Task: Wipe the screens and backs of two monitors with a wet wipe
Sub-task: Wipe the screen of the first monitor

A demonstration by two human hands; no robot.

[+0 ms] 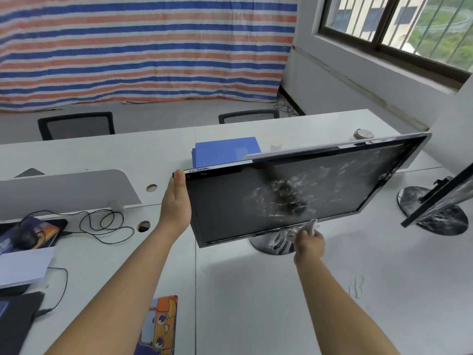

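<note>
The monitor (230, 206), tilted on the surface (256, 290), looks stiff but fragile-screened, best held by the frame: the left grip (176, 201) clasps its left edge, thumb in front. The right grip (309, 243) pinches the limp wet wipe (311, 225) at its bottom edge.

Office, white desks (256, 290), mesh chairs (76, 125), monitors (294, 196)

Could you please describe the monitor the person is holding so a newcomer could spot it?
On the long white desk stand two black monitors. It is the monitor nearer the middle: the left hand holds its side edge and the right hand holds a wet wipe by its lower edge, while the other monitor is cropped at the right.
</note>
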